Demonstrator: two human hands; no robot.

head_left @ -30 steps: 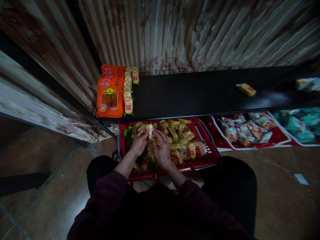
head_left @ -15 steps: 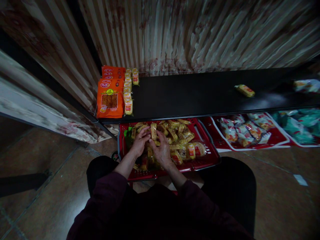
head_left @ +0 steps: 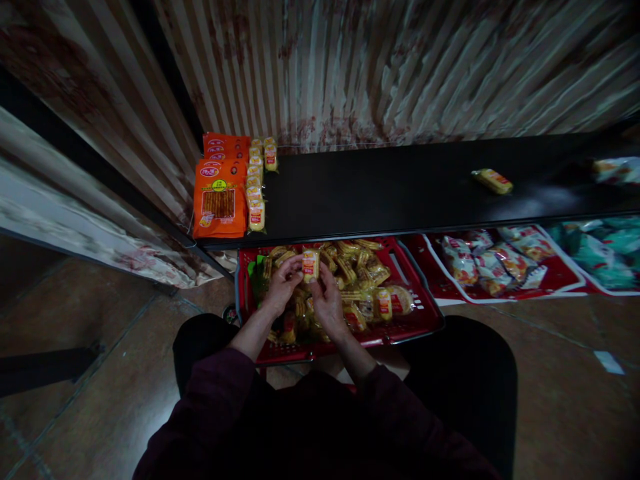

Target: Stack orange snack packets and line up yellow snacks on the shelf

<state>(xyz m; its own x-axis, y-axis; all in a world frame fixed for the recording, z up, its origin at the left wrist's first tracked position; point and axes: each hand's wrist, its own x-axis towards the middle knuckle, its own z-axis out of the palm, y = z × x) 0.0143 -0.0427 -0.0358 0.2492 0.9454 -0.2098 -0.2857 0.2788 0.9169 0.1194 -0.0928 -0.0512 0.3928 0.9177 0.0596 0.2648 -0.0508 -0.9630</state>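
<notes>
Between my two hands is a small yellow snack pack (head_left: 311, 265) in clear wrap, its red and white label facing me. My left hand (head_left: 283, 283) grips it from the left, and my right hand (head_left: 328, 297) closes on its right side. Both hands are over a red plastic basket (head_left: 420, 327) filled with several similar wrapped yellow snacks (head_left: 350, 267). Above the basket, on the black shelf (head_left: 360, 193), a row of the same packs (head_left: 256, 215) stands beside orange snack bags (head_left: 218, 200).
Farther right on the shelf lies a single yellow pack (head_left: 493, 181), with a white and orange bag (head_left: 617, 170) near the edge. Below are a red basket of white and orange bags (head_left: 495, 263) and some teal bags (head_left: 605, 257). A striped curtain (head_left: 340, 73) hangs behind the shelf.
The pack between my hands has turned from its narrow, ridged side to its labelled face. My hands have shifted slightly to the right around it. The shelf items stay put.
</notes>
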